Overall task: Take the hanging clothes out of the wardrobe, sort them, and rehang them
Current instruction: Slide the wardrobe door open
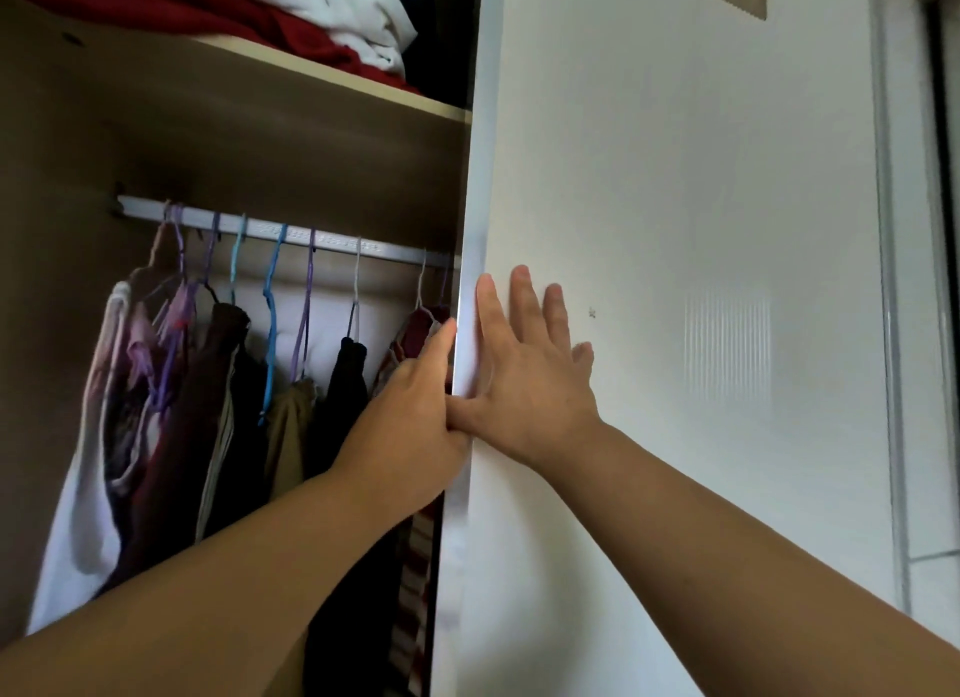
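Observation:
The wardrobe stands partly uncovered on the left, its white sliding door filling the right. Several garments in white, maroon, tan and black hang on coloured hangers from a metal rail. My right hand lies flat against the door's front with straight, spread fingers, next to the silver edge strip. My left hand is at that same edge from the inner side; its fingers reach behind the door and are hidden. The two hands touch at the thumbs.
Above the rail a wooden shelf carries folded red and white cloth. A striped garment hangs right by the door edge under my left arm. Another pale panel or frame borders the door on the far right.

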A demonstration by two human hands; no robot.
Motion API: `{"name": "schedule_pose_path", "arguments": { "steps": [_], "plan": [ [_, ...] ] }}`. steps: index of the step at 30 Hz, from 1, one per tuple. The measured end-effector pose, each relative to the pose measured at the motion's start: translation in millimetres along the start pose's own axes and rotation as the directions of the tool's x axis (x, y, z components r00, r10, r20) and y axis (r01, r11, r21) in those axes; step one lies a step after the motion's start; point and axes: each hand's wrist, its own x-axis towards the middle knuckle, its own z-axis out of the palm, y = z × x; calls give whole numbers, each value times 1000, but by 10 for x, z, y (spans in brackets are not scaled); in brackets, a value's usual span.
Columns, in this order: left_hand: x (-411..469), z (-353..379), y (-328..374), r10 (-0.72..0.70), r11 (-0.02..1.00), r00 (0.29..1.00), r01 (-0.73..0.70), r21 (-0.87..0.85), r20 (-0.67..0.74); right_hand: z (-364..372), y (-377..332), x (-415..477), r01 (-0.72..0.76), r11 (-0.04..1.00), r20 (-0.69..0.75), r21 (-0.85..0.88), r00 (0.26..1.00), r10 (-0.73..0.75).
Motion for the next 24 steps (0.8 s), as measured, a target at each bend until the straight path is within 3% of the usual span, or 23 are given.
{"name": "schedule_pose_path", "arguments": {
  "steps": [4,9,24],
  "plan": [
    [-238,-238,-17,-140,978,976,111,174,165,87,-284,-93,-103,993,17,56,995,103],
    [-287,-455,-39,-220,960,955,176,219,200,103,-468,-150,-129,987,77,93,990,123],
    [-290,-182,64,-120,949,975,57,310,189,77,-229,-415,-177,983,154,46,974,168]
  ]
}}
